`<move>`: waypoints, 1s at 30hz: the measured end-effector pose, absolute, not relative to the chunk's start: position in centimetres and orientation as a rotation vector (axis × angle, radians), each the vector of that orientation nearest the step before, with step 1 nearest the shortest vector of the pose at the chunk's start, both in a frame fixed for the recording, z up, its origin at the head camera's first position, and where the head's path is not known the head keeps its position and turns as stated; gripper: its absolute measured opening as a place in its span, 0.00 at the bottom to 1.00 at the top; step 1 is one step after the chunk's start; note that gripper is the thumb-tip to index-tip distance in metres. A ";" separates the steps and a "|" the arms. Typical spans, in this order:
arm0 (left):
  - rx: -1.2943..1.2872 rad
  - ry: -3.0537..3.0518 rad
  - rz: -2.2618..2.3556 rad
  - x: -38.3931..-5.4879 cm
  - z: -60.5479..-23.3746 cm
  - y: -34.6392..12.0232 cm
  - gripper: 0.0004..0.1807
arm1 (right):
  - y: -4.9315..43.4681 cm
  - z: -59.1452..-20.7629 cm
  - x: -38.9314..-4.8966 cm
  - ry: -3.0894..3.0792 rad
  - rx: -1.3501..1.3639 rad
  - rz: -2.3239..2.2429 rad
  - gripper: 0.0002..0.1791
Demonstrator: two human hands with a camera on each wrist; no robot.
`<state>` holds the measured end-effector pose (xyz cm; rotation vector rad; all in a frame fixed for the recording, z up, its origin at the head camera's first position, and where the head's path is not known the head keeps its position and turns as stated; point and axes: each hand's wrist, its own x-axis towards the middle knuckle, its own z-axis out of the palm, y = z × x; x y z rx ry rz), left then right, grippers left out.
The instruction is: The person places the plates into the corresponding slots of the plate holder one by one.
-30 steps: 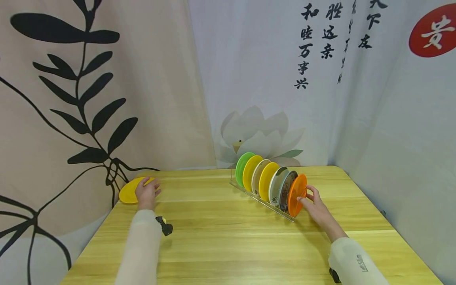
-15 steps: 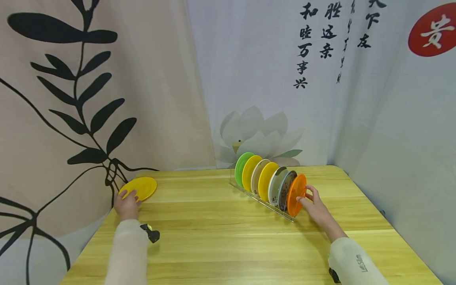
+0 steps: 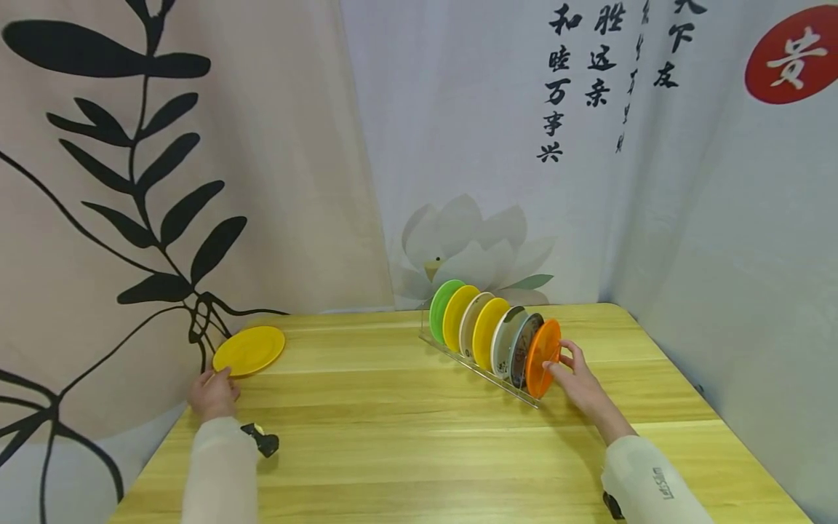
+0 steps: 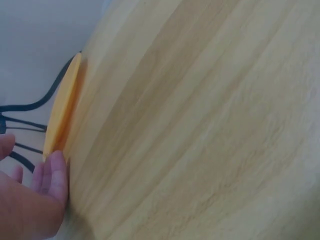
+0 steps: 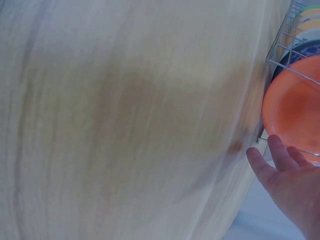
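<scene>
A yellow plate (image 3: 250,351) lies at the table's far left corner. My left hand (image 3: 214,394) is at its near rim, fingertips overlapping the edge; in the left wrist view the thumb stands apart from the loosely bent fingers (image 4: 58,175). At the right, an orange plate (image 3: 543,358) stands upright at the near end of a wire dish rack (image 3: 481,373). My right hand (image 3: 583,387) is beside it, fingertips right at its rim. The right wrist view shows those fingers (image 5: 281,154) extended and spread, not wrapped round the plate.
Behind the orange plate the rack holds several upright plates, among them a dark patterned plate (image 3: 521,351), a yellow one (image 3: 487,335) and a green plate (image 3: 441,309) at the far end. A printed curtain (image 3: 294,182) hangs behind the wooden table (image 3: 366,437).
My left hand has moved left and toward me, from over the yellow plate to its near rim, uncovering the plate. The right hand stays at the orange plate.
</scene>
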<state>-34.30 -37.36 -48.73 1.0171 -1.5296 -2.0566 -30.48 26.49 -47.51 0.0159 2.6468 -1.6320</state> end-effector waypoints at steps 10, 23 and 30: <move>0.987 -1.576 -2.102 -35.3 -49.4 -38.4 0.36 | 26.4 -47.6 -30.8 2.630 0.020 -1.637 0.41; 1.005 -1.571 -2.150 -36.3 -49.6 -38.6 0.34 | 26.4 -47.5 -30.6 2.649 0.053 -1.606 0.42; 1.008 -1.426 -2.193 -36.7 -49.6 -38.3 0.24 | 26.4 -47.5 -30.6 2.663 0.043 -1.594 0.42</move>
